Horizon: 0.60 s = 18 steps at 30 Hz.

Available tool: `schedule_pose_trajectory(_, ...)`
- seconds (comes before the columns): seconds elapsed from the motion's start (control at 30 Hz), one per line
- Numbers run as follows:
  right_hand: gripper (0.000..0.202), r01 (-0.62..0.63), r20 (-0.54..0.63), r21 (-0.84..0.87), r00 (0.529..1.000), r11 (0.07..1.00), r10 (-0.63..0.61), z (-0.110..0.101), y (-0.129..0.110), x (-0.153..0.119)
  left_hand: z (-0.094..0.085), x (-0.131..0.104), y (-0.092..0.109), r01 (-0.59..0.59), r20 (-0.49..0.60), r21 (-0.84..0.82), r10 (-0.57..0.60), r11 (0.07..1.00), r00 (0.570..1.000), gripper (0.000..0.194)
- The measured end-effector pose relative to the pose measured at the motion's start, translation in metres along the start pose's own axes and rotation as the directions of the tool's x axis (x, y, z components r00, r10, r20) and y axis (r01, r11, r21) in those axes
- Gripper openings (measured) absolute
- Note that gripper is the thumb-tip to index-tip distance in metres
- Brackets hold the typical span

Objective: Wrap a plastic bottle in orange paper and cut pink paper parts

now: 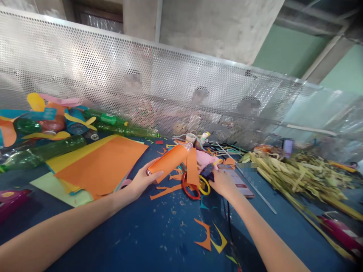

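Observation:
My left hand (144, 178) is wrapped round the lower end of a plastic bottle covered in orange paper (170, 160), tilted with its far end up and right. My right hand (222, 183) is closed at a dark blue tool (208, 172), perhaps a glue gun; its kind is not clear. A black cord (229, 223) runs down from under that hand. Between the hands lie red-handled scissors (190, 193), a yellow ring-shaped handle (206, 186) and an orange paper strip (193, 168). A phone (241, 183) lies beside my right hand.
Coloured paper sheets (104, 166) and green bottles (45, 151) lie left, near paper-decorated bottles (53, 117). Dried husks (306, 177) cover the right side. Paper scraps (205, 234) lie in front. A perforated metal screen (170, 83) stands behind, with people beyond it.

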State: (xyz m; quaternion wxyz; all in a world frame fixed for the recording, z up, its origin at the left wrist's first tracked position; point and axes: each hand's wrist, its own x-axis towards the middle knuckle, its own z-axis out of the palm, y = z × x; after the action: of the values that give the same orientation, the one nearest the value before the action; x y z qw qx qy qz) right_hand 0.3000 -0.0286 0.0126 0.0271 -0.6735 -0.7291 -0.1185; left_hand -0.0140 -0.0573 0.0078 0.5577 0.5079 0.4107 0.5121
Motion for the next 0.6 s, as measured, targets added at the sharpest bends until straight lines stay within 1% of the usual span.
schedule_pose_trajectory(0.13, 0.041, -0.025, -0.016, -0.053, 1.0, 0.998, 0.024, 0.001, -0.003, 0.002, -0.001, 0.0, -0.002, 0.009, -0.022, -0.005, -0.009, 1.0, 1.0, 0.075)
schedule_pose_trajectory(0.2, 0.042, -0.037, -0.069, -0.096, 0.997, 0.995, 0.03, -0.004, -0.006, 0.002, -0.001, 0.001, -0.003, -0.005, -0.012, -0.001, 0.005, 1.0, 1.0, 0.074)
schedule_pose_trajectory(0.3, 0.042, -0.053, -0.227, -0.183, 0.974, 0.982, 0.01, -0.014, -0.011, -0.001, -0.002, 0.001, -0.002, -0.045, 0.036, -0.005, 0.045, 0.999, 0.998, 0.071)
schedule_pose_trajectory(0.33, 0.042, -0.058, -0.286, -0.192, 0.958, 0.98, 0.001, -0.017, -0.012, -0.001, -0.002, 0.001, -0.002, -0.052, 0.046, -0.003, 0.052, 0.999, 0.998, 0.071)
schedule_pose_trajectory(0.4, 0.041, -0.062, -0.392, -0.158, 0.92, 0.986, -0.005, -0.022, -0.012, -0.002, -0.002, 0.001, -0.001, -0.047, 0.042, 0.01, 0.046, 0.999, 0.998, 0.07)
schedule_pose_trajectory(0.47, 0.041, -0.035, -0.49, -0.051, 0.872, 0.998, 0.005, -0.025, -0.012, -0.001, -0.002, 0.0, -0.001, -0.04, 0.025, 0.02, 0.04, 0.999, 0.999, 0.071)
schedule_pose_trajectory(0.53, 0.042, 0.046, -0.554, 0.161, 0.831, 0.986, 0.052, -0.027, -0.016, -0.002, -0.001, 0.0, -0.001, -0.041, 0.009, 0.025, 0.04, 0.999, 0.999, 0.072)
schedule_pose_trajectory(0.57, 0.041, 0.085, -0.558, 0.306, 0.823, 0.948, 0.106, -0.029, -0.019, -0.003, -0.001, 0.0, -0.001, -0.042, 0.002, 0.026, 0.042, 0.999, 0.999, 0.072)
schedule_pose_trajectory(0.6, 0.039, 0.12, -0.53, 0.466, 0.831, 0.877, 0.168, -0.031, -0.024, -0.005, -0.001, 0.0, -0.001, -0.042, -0.006, 0.027, 0.042, 0.999, 0.999, 0.071)
